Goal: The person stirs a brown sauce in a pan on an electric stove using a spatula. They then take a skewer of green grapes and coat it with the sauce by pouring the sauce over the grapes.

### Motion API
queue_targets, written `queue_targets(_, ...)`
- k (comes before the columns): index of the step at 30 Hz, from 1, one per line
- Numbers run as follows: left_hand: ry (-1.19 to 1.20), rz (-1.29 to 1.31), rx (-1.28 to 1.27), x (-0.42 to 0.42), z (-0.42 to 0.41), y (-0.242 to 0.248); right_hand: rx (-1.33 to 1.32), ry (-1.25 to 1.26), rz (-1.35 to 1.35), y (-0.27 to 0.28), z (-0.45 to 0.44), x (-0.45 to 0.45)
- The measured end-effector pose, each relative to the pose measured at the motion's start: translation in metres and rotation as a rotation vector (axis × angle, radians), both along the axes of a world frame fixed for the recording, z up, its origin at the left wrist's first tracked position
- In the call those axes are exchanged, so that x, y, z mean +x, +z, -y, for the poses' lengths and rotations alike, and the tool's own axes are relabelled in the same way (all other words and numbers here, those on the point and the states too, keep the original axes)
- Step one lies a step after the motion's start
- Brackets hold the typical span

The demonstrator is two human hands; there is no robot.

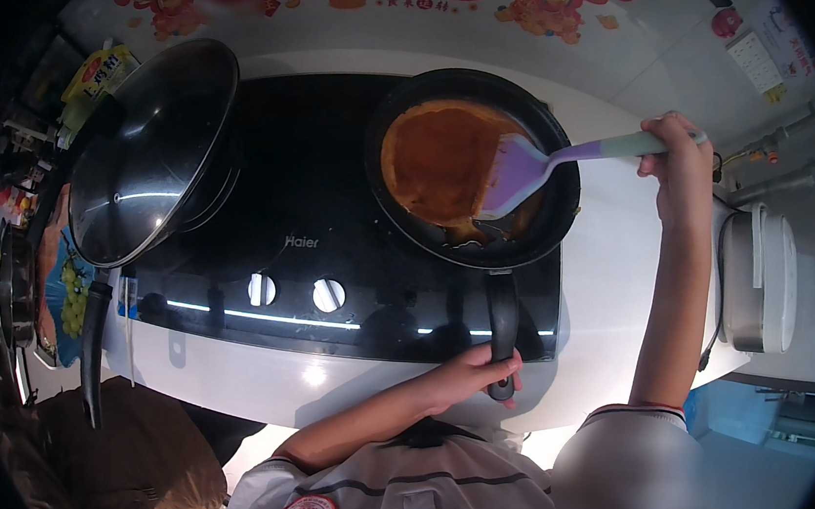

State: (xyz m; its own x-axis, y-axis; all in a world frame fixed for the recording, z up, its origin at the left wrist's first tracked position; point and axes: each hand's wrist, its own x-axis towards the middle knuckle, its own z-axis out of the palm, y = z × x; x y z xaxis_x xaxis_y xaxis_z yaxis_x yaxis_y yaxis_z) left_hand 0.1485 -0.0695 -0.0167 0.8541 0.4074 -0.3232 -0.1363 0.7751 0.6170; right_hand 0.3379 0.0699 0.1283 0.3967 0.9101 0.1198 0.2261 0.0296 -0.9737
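Note:
A dark frying pan point(558, 217) rests on the right side of a black glass Haier gas cooktop point(298, 170). In it lies a round, flat, orange-brown pancake-like food point(439, 158), with brown liquid beside its lower edge. My left hand point(480, 379) is closed around the pan's black handle point(503, 315). My right hand point(678, 159) grips the green end of a silicone spatula point(521, 177), whose purple blade touches the food's right side; whether the blade is under the food's edge I cannot tell.
At left, a glass-lidded pan point(152, 156) has its handle towards the front edge. Further left are green grapes point(72, 296) on a blue dish and another pan point(18, 290). Another person in brown clothing point(131, 449) is at lower left. A white-and-silver appliance point(758, 281) stands at right.

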Motion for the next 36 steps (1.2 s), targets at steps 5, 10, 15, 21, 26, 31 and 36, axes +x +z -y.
queue_targets(5,-0.009,-0.036,0.001,0.0,-0.001,0.004,0.04,0.036,-0.067,-0.004,-0.012,-0.027)
queue_targets(10,0.022,0.011,-0.029,0.0,0.003,-0.001,0.084,0.086,-0.101,0.008,-0.017,-0.053)
queue_targets(15,-0.016,-0.03,-0.033,-0.001,-0.001,0.005,0.093,0.117,-0.143,0.005,-0.029,-0.065)
queue_targets(21,0.006,-0.013,-0.04,-0.002,-0.002,0.004,0.053,0.157,-0.216,-0.008,-0.035,-0.068)
queue_targets(26,-0.008,-0.04,-0.04,-0.002,-0.001,0.003,0.009,0.109,-0.127,-0.011,-0.027,-0.038)
queue_targets(31,0.045,-0.027,-0.052,-0.003,0.002,-0.001,0.118,-0.003,-0.183,-0.01,0.015,-0.006)
queue_targets(36,0.054,-0.063,0.016,-0.004,0.001,0.005,0.11,-0.118,-0.167,-0.008,0.033,0.019)
